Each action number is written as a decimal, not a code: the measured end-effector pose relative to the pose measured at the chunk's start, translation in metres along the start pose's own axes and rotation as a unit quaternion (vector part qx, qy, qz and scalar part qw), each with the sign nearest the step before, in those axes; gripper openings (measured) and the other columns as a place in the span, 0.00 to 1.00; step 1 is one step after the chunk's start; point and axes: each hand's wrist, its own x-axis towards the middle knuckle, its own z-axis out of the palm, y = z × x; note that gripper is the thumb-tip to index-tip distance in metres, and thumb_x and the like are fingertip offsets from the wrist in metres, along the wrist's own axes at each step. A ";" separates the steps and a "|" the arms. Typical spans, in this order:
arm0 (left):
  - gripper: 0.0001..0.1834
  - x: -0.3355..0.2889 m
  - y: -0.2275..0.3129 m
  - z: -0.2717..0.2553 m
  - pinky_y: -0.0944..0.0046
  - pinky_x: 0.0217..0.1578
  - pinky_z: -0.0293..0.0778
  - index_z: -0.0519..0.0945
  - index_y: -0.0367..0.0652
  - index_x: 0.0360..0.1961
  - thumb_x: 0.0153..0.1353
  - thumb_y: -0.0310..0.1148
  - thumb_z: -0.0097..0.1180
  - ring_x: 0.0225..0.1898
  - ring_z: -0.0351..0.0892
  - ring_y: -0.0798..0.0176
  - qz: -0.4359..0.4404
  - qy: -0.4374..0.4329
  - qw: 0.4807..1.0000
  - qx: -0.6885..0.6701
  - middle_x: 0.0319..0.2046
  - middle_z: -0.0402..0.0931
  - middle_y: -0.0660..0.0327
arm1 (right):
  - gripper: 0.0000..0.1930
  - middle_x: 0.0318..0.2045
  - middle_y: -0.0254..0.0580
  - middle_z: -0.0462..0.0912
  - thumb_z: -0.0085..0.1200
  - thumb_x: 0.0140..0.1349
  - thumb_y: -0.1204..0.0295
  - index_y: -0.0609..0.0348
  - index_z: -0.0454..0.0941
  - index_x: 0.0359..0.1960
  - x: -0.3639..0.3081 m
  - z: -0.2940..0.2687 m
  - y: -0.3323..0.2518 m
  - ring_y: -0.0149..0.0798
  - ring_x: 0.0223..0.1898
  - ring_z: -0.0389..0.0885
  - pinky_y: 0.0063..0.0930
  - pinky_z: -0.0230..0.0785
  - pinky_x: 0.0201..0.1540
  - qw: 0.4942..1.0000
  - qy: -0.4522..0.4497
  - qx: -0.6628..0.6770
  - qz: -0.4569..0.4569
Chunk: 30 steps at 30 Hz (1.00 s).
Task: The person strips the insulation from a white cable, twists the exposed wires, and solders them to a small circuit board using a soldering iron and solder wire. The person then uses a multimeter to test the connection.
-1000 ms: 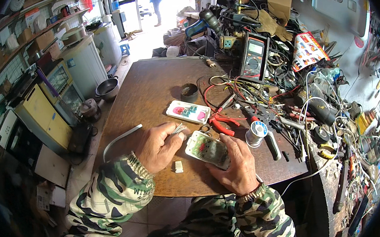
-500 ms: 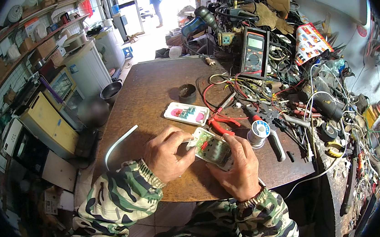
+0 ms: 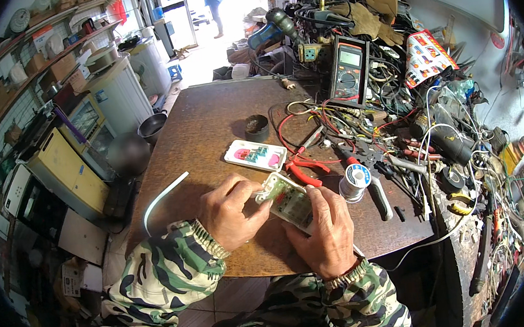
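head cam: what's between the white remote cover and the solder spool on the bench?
In the head view, red-handled pliers lie between the white remote cover and the solder spool, touching neither as far as shows.

Around the red-handled pliers [image 3: 304, 171] on the brown table [image 3: 208, 124]: white remote w/ pink buttons [image 3: 255, 155] just left, solder spool [image 3: 354, 180] just right, black tape roll [image 3: 256, 127] behind-left, multimeter [image 3: 348, 72] farther behind-right amid tangled wires [image 3: 358, 116], white strip [image 3: 163, 198] well left.

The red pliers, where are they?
The red pliers lie mid-table in the head view, just beyond the right hand, between the white remote cover and the solder spool.
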 end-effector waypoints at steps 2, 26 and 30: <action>0.14 0.002 0.004 -0.003 0.68 0.20 0.66 0.81 0.38 0.36 0.47 0.24 0.70 0.20 0.70 0.71 0.004 -0.014 1.000 0.003 0.29 0.76 0.62 | 0.39 0.49 0.56 0.74 0.73 0.40 0.72 0.66 0.68 0.57 0.000 0.000 0.001 0.57 0.47 0.76 0.46 0.72 0.50 1.000 -0.001 0.011 0.004; 0.10 -0.003 0.004 0.003 0.58 0.27 0.78 0.83 0.45 0.33 0.48 0.31 0.69 0.27 0.82 0.56 0.005 -0.061 0.998 0.020 0.28 0.76 0.61 | 0.37 0.48 0.57 0.74 0.72 0.41 0.71 0.68 0.69 0.55 -0.001 0.003 0.000 0.57 0.46 0.76 0.45 0.72 0.49 1.000 0.000 -0.017 -0.001; 0.10 -0.003 0.004 0.004 0.61 0.28 0.76 0.84 0.38 0.32 0.46 0.24 0.67 0.28 0.81 0.56 -0.012 -0.068 0.998 0.001 0.27 0.77 0.56 | 0.37 0.48 0.58 0.74 0.72 0.41 0.71 0.68 0.69 0.55 -0.002 0.002 0.000 0.57 0.46 0.76 0.45 0.72 0.48 1.000 -0.004 -0.017 -0.003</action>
